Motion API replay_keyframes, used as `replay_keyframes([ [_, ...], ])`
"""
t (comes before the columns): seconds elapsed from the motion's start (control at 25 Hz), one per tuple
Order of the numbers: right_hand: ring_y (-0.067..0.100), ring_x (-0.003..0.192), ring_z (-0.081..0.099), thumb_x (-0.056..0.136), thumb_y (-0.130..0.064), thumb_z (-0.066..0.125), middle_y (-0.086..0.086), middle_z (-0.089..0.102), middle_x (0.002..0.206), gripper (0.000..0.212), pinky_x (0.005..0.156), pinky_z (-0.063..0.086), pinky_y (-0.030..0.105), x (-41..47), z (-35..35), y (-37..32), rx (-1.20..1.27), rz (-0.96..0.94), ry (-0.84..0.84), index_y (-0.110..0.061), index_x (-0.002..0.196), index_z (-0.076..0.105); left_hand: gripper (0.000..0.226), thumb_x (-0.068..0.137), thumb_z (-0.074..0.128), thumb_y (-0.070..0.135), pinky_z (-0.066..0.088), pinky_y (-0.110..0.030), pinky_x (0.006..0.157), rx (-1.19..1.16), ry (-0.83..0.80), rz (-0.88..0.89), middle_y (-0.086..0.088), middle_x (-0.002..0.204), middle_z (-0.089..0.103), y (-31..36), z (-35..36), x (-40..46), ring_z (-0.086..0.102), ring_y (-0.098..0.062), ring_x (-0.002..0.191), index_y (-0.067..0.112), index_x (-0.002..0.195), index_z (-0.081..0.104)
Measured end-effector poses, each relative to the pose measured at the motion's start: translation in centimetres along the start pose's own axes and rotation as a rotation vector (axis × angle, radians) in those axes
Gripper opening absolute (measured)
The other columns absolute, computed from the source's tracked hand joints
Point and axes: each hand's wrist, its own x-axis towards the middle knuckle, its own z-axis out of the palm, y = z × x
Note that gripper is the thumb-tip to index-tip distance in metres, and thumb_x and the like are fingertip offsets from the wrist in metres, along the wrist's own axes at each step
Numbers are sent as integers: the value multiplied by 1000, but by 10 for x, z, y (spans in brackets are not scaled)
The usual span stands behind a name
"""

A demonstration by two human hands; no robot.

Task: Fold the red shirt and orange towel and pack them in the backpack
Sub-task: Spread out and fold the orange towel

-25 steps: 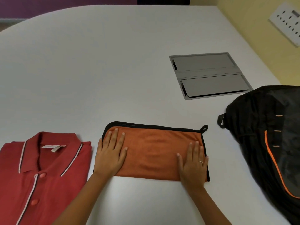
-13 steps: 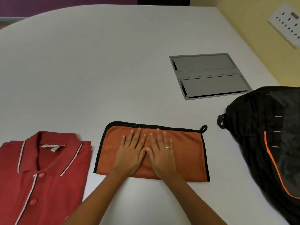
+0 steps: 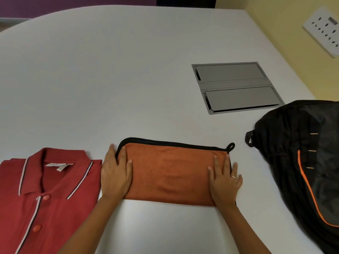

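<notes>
1. The orange towel [image 3: 170,173] lies folded into a flat strip on the white counter [image 3: 110,79], its black-trimmed edge and hanging loop on the far side.
2. Both hands press it flat with straight fingers: the left hand [image 3: 115,173] on the towel's left end, the right hand [image 3: 224,178] on its right end — neither curls round the cloth.
3. The red shirt [image 3: 45,195] lies already folded, collar up, just left of the towel.
4. The black backpack [image 3: 302,162] sits to the right, near the towel but apart from it; I cannot tell whether it is unzipped.
5. Judging by this, the shirt is folded and the towel nearly so — perhaps one more fold, then both still need packing.
6. A grey recessed panel [image 3: 236,87] sits in the counter beyond.
</notes>
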Motion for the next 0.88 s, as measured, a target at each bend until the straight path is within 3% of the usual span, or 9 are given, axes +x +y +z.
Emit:
replay_keyframes([
  [0.12,43,106,53,94,-40,45,23,52,121,48,85,46,51,-8,-13,16,208,87,49,-5,125,54,48,95,42,32,42,-52,88,-190,65,-169,-22,124,51,4,-9,-5,50,-40,109,3,134,45],
  [0.2,37,102,55,90,-30,60,21,56,113,45,84,45,44,-8,-26,21,390,249,-16,1,122,52,43,94,53,28,45,-46,87,-360,23,-261,-17,116,59,6,-18,-1,55,-33,105,2,128,49],
  [0.28,31,92,58,87,-30,65,13,62,98,39,77,45,37,-5,-35,25,504,408,-139,-1,111,55,34,89,60,29,48,-38,75,-426,-67,-349,-10,98,65,6,-22,5,59,-24,87,2,109,59],
  [0.4,22,67,54,85,-24,66,6,57,72,21,61,41,33,-4,-48,27,647,425,-211,-7,77,55,27,86,62,29,48,-38,61,-450,-144,-332,-12,80,59,7,-29,11,59,-26,70,4,76,56],
  [0.56,16,58,41,91,-20,55,4,46,65,27,53,33,27,-9,-62,25,846,366,-239,-12,69,42,18,98,45,29,40,-26,58,-628,-254,-202,-3,81,55,14,-45,2,56,-17,72,12,101,40],
  [0.68,16,64,44,89,-23,62,5,47,69,29,57,33,27,-12,-69,31,988,367,-380,-14,70,41,23,100,40,29,41,-29,69,-728,-338,-235,10,89,49,12,-50,-6,54,-9,80,26,116,24],
  [0.88,16,66,47,80,-23,73,4,49,67,29,59,34,26,-14,-84,34,1174,244,-605,-13,65,50,24,95,50,13,41,-25,66,-657,-213,-186,4,90,51,0,-45,-17,54,-18,84,15,113,35],
])
